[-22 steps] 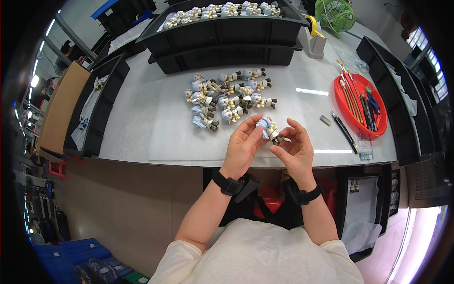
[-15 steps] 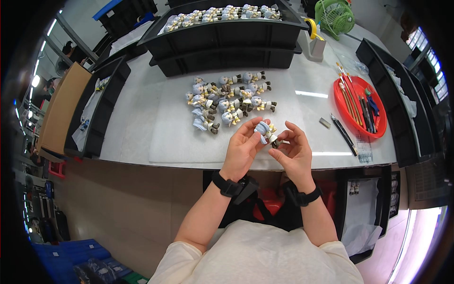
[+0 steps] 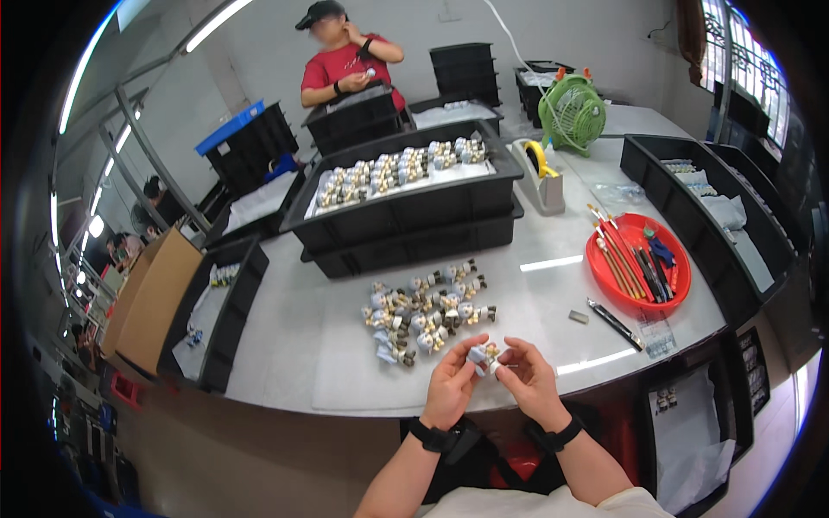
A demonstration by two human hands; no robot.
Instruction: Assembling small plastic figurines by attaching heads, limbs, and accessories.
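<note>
Close to the table's front edge, a small figurine (image 3: 482, 356) with light blue hair or headwear and a pale body is held up between my two hands. My left hand (image 3: 450, 385) pinches it at the blue head side, thumb in front. The fingers of my right hand (image 3: 530, 385) are curled, with the thumb against its lower end; part of the figurine is hidden there. Just beyond my hands, several similar figurines (image 3: 432, 321) with dark feet lie in a loose cluster on a pale sheet (image 3: 354, 380).
Stacked black crates (image 3: 406, 216) full of figurines stand behind the cluster. To the right are a red tray (image 3: 686, 281) of brushes and pens, a black pen (image 3: 615, 324), a small grey block (image 3: 579, 317), a tape dispenser (image 3: 542, 186) and a green fan (image 3: 572, 114). A person in red (image 3: 380, 60) stands beyond.
My view has tilted up and turned, bringing the person in red and the far crates into sight. Both hands still hold the figurine, my right thumb now nearer it.
</note>
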